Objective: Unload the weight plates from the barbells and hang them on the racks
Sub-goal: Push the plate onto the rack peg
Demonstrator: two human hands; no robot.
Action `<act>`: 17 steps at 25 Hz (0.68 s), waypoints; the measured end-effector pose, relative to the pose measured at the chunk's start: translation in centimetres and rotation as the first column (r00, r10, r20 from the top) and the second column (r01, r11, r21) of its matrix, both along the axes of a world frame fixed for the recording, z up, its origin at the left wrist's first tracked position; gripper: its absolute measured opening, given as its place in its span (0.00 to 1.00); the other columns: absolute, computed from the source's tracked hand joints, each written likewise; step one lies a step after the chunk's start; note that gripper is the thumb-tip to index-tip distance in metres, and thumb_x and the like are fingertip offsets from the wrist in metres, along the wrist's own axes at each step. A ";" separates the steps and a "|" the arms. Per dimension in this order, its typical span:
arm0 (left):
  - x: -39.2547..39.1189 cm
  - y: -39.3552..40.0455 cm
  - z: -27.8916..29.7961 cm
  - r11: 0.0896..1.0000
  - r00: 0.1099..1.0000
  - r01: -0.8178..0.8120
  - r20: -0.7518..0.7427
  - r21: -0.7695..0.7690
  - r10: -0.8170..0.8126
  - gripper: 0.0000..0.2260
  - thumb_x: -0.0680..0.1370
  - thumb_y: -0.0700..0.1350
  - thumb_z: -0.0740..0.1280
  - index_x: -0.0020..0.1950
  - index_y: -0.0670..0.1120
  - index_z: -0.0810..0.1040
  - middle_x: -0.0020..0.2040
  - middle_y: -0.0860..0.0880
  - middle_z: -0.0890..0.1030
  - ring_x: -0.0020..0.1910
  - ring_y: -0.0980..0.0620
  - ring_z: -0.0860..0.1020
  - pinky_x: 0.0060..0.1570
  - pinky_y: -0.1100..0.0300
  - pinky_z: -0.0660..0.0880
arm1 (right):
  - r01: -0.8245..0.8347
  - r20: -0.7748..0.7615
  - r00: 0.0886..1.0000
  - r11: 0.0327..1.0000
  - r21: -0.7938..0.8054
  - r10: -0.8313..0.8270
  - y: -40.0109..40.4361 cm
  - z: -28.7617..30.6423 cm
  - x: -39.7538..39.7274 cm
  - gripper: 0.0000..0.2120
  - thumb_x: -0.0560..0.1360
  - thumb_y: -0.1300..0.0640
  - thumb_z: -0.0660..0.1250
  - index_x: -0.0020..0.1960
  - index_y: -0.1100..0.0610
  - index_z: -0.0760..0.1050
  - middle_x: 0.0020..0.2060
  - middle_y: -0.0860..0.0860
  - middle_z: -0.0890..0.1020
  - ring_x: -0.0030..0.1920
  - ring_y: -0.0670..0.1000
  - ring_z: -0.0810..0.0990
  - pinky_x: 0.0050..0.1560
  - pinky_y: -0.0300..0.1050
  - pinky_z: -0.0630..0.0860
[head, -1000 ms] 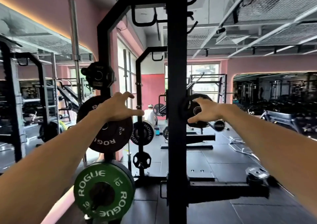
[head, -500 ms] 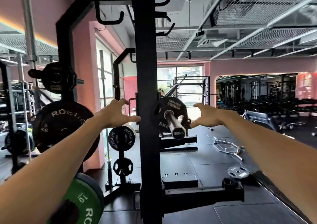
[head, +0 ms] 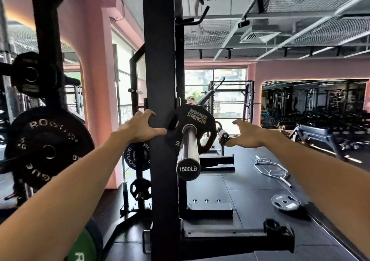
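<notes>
Both hands spread, holding nothing: left hand and right hand flank the Hammer Strength plate. Likely set to slide it off the barbell sleeve, one hand per side for balance.

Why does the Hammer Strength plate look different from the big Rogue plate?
The Hammer Strength plate is smaller, with angular edges and grip holes; the Rogue plate is bigger, round and solid. The Hammer Strength plate sits on a barbell; the Rogue plate hangs on a rack peg. Both are black with pale lettering.
</notes>
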State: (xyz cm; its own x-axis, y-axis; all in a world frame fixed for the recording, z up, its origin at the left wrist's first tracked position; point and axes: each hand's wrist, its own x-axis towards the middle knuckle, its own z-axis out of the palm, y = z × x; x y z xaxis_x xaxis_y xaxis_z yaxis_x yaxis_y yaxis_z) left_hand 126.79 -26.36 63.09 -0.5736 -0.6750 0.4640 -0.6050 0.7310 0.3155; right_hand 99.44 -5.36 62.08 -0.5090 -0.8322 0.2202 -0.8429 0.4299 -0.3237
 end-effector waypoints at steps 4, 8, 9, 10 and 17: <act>-4.1 -4.6 -0.8 1.000 1.000 -0.025 0.005 -0.002 0.025 0.39 0.66 0.68 0.68 0.72 0.54 0.62 0.69 0.47 0.68 0.62 0.43 0.73 0.62 0.45 0.71 | 0.015 -0.013 1.000 1.000 -0.002 -0.015 -5.6 -1.4 -3.1 0.47 0.68 0.39 0.72 0.76 0.54 0.51 0.73 0.56 0.62 0.70 0.60 0.66 0.68 0.57 0.67; -8.4 -10.3 -1.6 1.000 1.000 -0.020 0.006 0.017 0.020 0.37 0.70 0.63 0.69 0.74 0.51 0.62 0.69 0.46 0.69 0.62 0.43 0.73 0.60 0.47 0.72 | -0.009 0.038 0.999 0.998 -0.055 0.011 -12.0 -2.5 -5.9 0.43 0.67 0.43 0.74 0.73 0.58 0.57 0.65 0.58 0.72 0.61 0.59 0.74 0.56 0.50 0.74; -9.4 -11.6 -1.6 1.000 1.000 -0.009 -0.005 0.022 0.009 0.36 0.70 0.61 0.70 0.74 0.50 0.62 0.69 0.45 0.70 0.63 0.43 0.73 0.61 0.48 0.72 | -0.023 0.042 0.999 0.996 -0.091 0.027 -13.5 -2.7 -6.4 0.40 0.67 0.46 0.75 0.71 0.58 0.61 0.59 0.56 0.76 0.56 0.57 0.76 0.48 0.43 0.74; -10.4 -12.7 -1.6 1.000 1.000 0.006 -0.012 0.022 -0.005 0.35 0.71 0.59 0.70 0.74 0.49 0.63 0.68 0.45 0.71 0.63 0.43 0.73 0.61 0.48 0.72 | -0.031 0.029 0.999 0.992 -0.121 0.034 -14.7 -2.9 -6.9 0.35 0.68 0.49 0.75 0.68 0.58 0.64 0.53 0.54 0.77 0.51 0.55 0.77 0.41 0.38 0.72; -16.3 -16.5 -1.7 0.994 0.993 0.073 -0.082 -0.085 -0.080 0.25 0.76 0.47 0.67 0.70 0.48 0.63 0.58 0.40 0.79 0.58 0.37 0.77 0.56 0.49 0.73 | 0.102 0.035 0.995 0.971 -0.218 -0.097 -20.5 -4.5 -9.9 0.33 0.72 0.53 0.69 0.69 0.62 0.57 0.53 0.58 0.78 0.53 0.59 0.77 0.47 0.48 0.73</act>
State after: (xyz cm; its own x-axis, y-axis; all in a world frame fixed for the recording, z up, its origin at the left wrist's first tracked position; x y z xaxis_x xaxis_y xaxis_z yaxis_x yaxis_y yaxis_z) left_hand 110.45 -42.81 61.43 -0.5786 -0.5881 0.5651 -0.5197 0.7998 0.3003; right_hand 89.49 -25.89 57.62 -0.5939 -0.7100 0.3784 -0.7905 0.4275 -0.4387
